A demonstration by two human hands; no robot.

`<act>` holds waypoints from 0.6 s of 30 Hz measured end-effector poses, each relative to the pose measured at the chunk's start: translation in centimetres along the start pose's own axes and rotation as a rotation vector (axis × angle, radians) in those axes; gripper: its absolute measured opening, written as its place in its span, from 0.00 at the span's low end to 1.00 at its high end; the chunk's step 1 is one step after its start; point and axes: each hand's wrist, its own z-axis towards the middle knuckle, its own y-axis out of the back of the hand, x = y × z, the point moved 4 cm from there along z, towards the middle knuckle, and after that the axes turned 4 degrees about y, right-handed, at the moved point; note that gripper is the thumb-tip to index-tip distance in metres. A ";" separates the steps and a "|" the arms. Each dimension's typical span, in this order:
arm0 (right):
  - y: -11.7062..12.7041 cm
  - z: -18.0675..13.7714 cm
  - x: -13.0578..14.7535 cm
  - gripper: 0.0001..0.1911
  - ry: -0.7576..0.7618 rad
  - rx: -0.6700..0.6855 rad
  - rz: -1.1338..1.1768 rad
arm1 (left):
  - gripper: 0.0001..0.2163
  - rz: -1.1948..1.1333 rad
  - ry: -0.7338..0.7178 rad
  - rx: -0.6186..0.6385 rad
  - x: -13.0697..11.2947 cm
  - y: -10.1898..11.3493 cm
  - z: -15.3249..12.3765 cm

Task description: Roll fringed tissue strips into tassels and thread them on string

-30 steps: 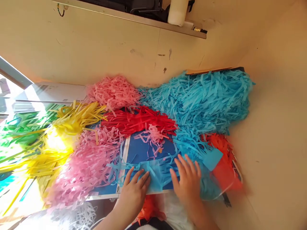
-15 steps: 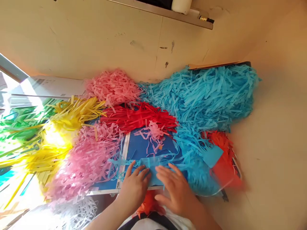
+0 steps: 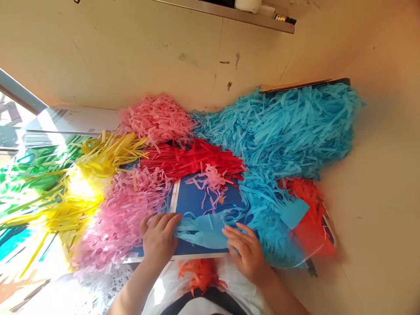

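My left hand lies flat with fingers stretched out on the left end of a light blue fringed paper piece. My right hand rests flat on its right end, fingers stretched out too. The paper lies on a dark blue board at the near edge. A large heap of blue paper strips spreads behind and to the right of my right hand. Pink strips lie just left of my left hand.
Red strips, a second pink heap, yellow strips and green strips lie further back and left. Orange paper sits at the right, more orange strips by my lap. White strips lie near left.
My hands have slid apart along the blue paper, the left one moving left and the right one drawing slightly nearer. The paper now lies stretched between them.
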 end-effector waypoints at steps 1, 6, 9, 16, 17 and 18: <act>-0.2 -0.1 0.1 0.12 0.006 0.005 -0.010 | 0.20 0.038 0.012 -0.009 0.9 0.5 0.1; -0.7 0.6 0.7 0.10 -0.029 -0.014 -0.017 | 0.22 0.072 0.019 0.035 2.9 4.1 -0.1; -0.5 1.4 1.0 0.10 -0.087 -0.098 -0.032 | 0.18 -0.234 -0.090 -0.024 -1.1 6.1 -1.6; 0.5 2.7 0.9 0.11 -0.125 -0.201 -0.124 | 0.20 -0.299 -0.396 0.477 -11.2 -0.8 -4.3; 0.5 2.6 1.0 0.11 -0.113 -0.195 -0.127 | 0.22 -0.203 -0.320 0.482 -10.4 -1.5 -4.4; 0.4 2.5 1.0 0.11 -0.100 -0.188 -0.124 | 0.21 -0.121 -0.251 0.485 -9.1 -1.8 -4.5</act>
